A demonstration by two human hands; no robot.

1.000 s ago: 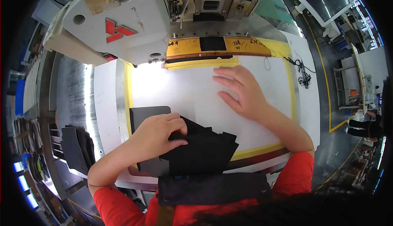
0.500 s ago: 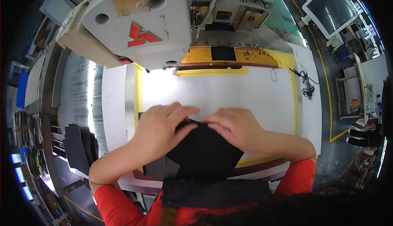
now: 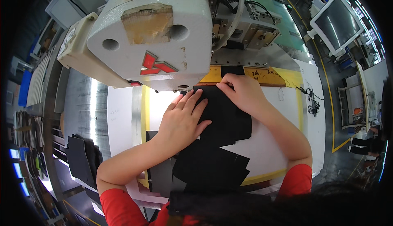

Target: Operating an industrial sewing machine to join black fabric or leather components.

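A black flat panel (image 3: 227,121), fabric or leather-like with cut, notched edges, lies on the white work plate (image 3: 270,140) below the sewing machine head (image 3: 153,42). My left hand (image 3: 184,117) rests flat on the panel's left part, fingers stretched toward its far edge. At the far right corner, my right hand (image 3: 243,93) has its fingers curled and pinched on the panel's edge, beside the yellow marked strip (image 3: 268,78). More black cut pieces (image 3: 213,166) lie nearer to me. Part of a dark grey piece (image 3: 159,177) shows to their left.
A stack of black pieces (image 3: 81,158) sits at the left on a lower surface. Loose black thread (image 3: 313,107) lies on the plate's right side. A screen (image 3: 337,23) stands at the back right. The machine head overhangs the far left of the plate.
Both hands have moved away from me to the far strip, with the black panel now spread there. My left fingers have flattened out. More of the near black pieces is uncovered.
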